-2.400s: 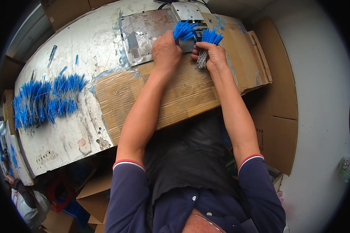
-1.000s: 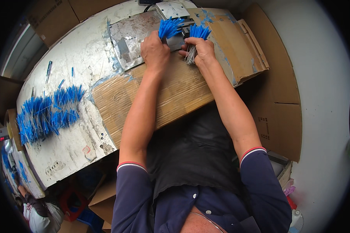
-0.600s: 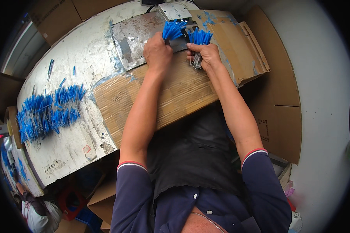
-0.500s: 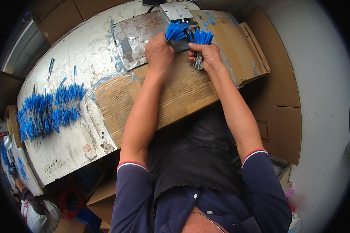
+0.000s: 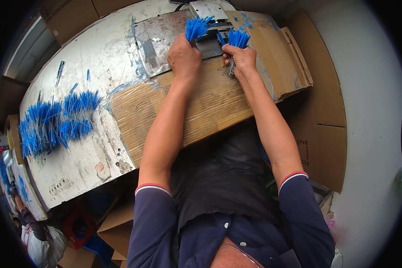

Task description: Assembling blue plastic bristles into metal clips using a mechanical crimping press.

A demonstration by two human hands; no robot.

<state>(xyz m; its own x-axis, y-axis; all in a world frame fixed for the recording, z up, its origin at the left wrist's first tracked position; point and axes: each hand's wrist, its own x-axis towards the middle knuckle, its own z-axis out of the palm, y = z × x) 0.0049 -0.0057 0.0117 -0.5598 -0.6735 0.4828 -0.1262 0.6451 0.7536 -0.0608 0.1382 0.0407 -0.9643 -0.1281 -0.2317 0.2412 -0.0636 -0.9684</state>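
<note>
My left hand (image 5: 184, 58) is closed around a bundle of thin blue-ended wires (image 5: 197, 27), whose blue ends fan out above the fist. To its right, my right hand (image 5: 243, 59) grips a second bundle of blue-ended wires (image 5: 238, 39); pale bare wire hangs below the fingers. One blue piece (image 5: 221, 39) stands apart from that bundle, near my right thumb. Both hands are over the near edge of a scuffed metal plate (image 5: 158, 38), in front of a small metal machine (image 5: 208, 12). The machine's working part is partly hidden by the bundles.
Heaps of blue-ended wires (image 5: 42, 125) lie on the worn white table (image 5: 82, 167) at left, with a pen (image 5: 60, 71) beyond them. Flattened cardboard (image 5: 143, 109) covers the near edge; a cardboard box (image 5: 277, 58) stands right. Another person (image 5: 44, 241) is at lower left, near a red stool (image 5: 76, 228).
The left bundle has shifted slightly up and left, the right one slightly up and right, so the gap between them is wider. Both hands keep their hold.
</note>
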